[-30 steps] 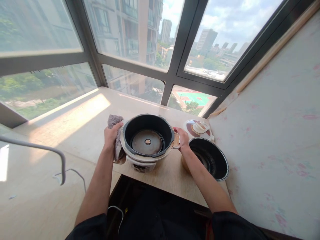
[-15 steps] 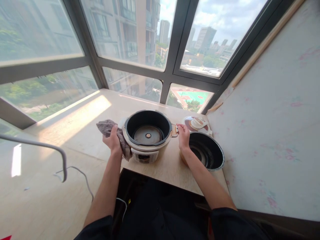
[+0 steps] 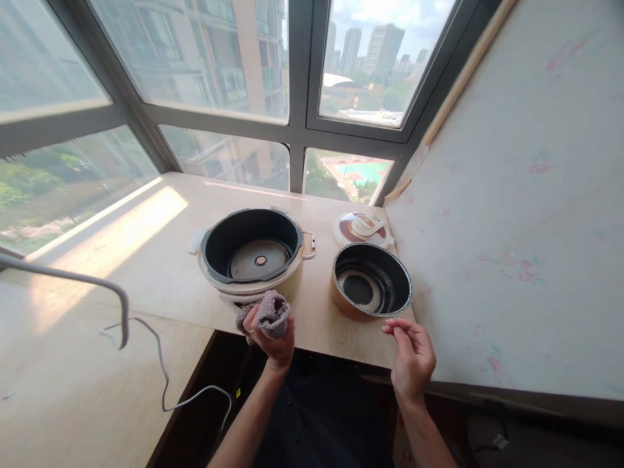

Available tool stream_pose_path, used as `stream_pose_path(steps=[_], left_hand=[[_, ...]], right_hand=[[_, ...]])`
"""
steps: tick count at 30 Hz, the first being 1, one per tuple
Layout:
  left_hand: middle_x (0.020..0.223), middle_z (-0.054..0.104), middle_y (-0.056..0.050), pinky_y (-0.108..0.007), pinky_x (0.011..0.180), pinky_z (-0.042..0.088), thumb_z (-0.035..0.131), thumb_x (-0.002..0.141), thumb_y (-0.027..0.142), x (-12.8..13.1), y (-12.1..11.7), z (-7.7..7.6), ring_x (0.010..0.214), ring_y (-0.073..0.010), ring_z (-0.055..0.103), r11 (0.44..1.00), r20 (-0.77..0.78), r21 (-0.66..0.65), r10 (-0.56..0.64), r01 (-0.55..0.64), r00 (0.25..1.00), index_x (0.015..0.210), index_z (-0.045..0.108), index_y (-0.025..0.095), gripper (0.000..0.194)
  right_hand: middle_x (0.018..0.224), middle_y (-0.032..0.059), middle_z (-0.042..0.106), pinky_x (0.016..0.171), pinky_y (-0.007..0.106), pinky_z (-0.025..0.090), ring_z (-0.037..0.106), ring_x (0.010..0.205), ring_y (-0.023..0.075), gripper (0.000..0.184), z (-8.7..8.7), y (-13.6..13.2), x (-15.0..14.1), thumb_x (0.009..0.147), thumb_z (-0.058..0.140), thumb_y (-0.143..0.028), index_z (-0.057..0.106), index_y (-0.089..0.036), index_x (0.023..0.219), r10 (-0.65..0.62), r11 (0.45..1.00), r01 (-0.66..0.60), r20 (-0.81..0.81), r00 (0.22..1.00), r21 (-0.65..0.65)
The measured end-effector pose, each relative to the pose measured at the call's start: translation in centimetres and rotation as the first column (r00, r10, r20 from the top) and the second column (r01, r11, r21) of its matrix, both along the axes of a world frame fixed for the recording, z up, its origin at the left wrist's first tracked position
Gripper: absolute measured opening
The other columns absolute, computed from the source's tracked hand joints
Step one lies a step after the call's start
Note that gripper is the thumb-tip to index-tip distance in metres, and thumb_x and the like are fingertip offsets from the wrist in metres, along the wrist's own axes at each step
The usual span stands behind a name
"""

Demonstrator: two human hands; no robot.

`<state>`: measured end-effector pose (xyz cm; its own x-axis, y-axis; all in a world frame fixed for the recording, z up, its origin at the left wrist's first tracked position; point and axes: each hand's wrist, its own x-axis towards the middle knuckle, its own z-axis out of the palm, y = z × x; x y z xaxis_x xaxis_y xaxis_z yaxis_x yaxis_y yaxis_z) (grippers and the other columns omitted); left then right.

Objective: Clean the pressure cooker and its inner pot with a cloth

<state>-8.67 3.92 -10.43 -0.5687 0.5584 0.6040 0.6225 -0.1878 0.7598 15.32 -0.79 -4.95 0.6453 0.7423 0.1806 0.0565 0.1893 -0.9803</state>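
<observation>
A cream rice cooker body with a dark empty well stands on the beige counter by the window. My left hand is closed on a bunched grey cloth, held just in front of the cooker's front panel. My right hand hovers at the counter's near edge, fingers loosely spread and holding nothing, just in front of the dark inner pot. The cooker lid lies behind that pot.
Large windows run along the back of the counter and a pale wall closes the right side. A white power cord trails off the counter on the left, near a curved grey metal bar. Below the counter edge is a dark gap.
Both hands have left the cooker's sides and drawn back towards me. The left hand carried the cloth round to the cooker's front. The view has shifted left and back.
</observation>
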Motion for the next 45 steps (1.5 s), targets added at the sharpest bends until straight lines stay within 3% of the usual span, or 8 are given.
stream_pose_path(steps=[4,11,23,28,34,37,41,45], left_hand=[[0.11,0.073,-0.013,-0.047,0.099,0.046,0.073,0.083,0.03,3.0,1.6,-1.5,0.104,-0.0306,0.067,0.988,-0.279,-0.106,-0.141,0.115,0.95,0.108,0.071,0.02,0.027],[0.124,0.071,-0.015,-0.05,0.108,0.04,0.067,0.083,0.025,6.8,4.2,-1.4,0.119,-0.0345,0.062,0.902,-0.02,-0.402,-0.181,0.158,0.983,0.116,0.072,0.02,0.034],[0.109,0.075,-0.009,-0.037,0.098,0.052,0.08,0.078,0.043,6.9,4.1,4.0,0.105,-0.0253,0.071,0.901,0.574,-0.121,-0.279,0.417,0.77,0.113,0.071,0.016,0.046],[0.11,0.076,-0.011,-0.039,0.098,0.054,0.081,0.077,0.046,7.5,3.3,4.8,0.106,-0.0268,0.071,0.908,0.674,-0.112,-0.229,0.403,0.702,0.111,0.072,0.014,0.047],[0.105,0.077,-0.01,-0.039,0.092,0.058,0.083,0.074,0.05,8.9,0.4,6.7,0.1,-0.0274,0.073,0.877,0.784,-0.107,-0.215,0.468,0.582,0.105,0.074,0.017,0.047],[0.101,0.077,-0.01,-0.04,0.089,0.059,0.084,0.072,0.053,10.3,-1.7,7.8,0.096,-0.0285,0.074,0.788,0.841,-0.098,-0.261,0.607,0.474,0.101,0.074,0.018,0.046],[0.108,0.077,-0.011,-0.045,0.096,0.057,0.084,0.073,0.055,11.2,-4.1,7.7,0.102,-0.0313,0.073,0.563,0.903,0.017,-0.363,0.826,0.228,0.11,0.074,0.02,0.051],[0.138,0.066,-0.012,-0.046,0.117,0.042,0.072,0.084,0.059,10.3,-4.7,7.1,0.133,-0.0328,0.059,0.319,0.894,0.256,-0.438,0.912,-0.098,0.139,0.063,0.023,0.066]], right_hand=[[0.085,0.0028,0.072,0.075,0.034,0.051,0.066,0.074,0.017,0.012,0.1,-2.3,1.0,0.088,0.072,-0.03,0.072,-0.018,0.092,0.015,1.0,-0.015,0.026,1.0,0.012],[0.084,0.0011,0.072,0.076,0.035,0.05,0.064,0.073,0.0173,0.011,-0.5,-3.8,3.1,0.086,0.074,-0.03,0.071,-0.02,0.092,-0.017,1.0,0.016,-0.022,1.0,-0.026],[0.107,0.0069,0.071,0.082,0.038,0.056,0.068,0.097,0.0239,0.038,-3.0,-2.4,5.6,0.082,0.076,-0.048,0.068,-0.021,0.107,-0.013,0.977,-0.004,-0.078,0.997,-0.215],[0.118,0.0098,0.07,0.094,0.043,0.053,0.065,0.115,0.0279,0.046,-2.5,-1.1,6.0,0.082,0.076,-0.05,0.065,-0.021,0.115,-0.027,0.981,0.019,-0.042,0.999,-0.195],[0.108,0.0086,0.072,0.089,0.041,0.056,0.069,0.096,0.0244,0.031,-0.8,-2.9,3.0,0.089,0.071,-0.045,0.067,-0.022,0.111,-0.078,0.989,0.082,0.032,0.996,-0.121],[0.125,0.0121,0.069,0.095,0.045,0.057,0.07,0.108,0.0277,0.039,-0.2,-3.9,0.9,0.092,0.069,-0.045,0.065,-0.026,0.126,0.132,0.989,-0.127,0.062,0.989,-0.078],[0.16,0.0152,0.044,0.114,0.056,0.045,0.045,0.146,0.0388,0.086,-0.7,-4.5,-1.4,0.082,0.074,-0.066,0.047,-0.027,0.154,0.434,0.9,-0.434,0.136,0.891,-0.033],[0.158,0.0142,0.048,0.117,0.058,0.042,0.042,0.147,0.0425,0.108,-1.7,-4.2,-2.7,0.06,0.09,-0.066,0.049,-0.028,0.153,0.368,0.93,-0.36,0.232,0.9,-0.079]])
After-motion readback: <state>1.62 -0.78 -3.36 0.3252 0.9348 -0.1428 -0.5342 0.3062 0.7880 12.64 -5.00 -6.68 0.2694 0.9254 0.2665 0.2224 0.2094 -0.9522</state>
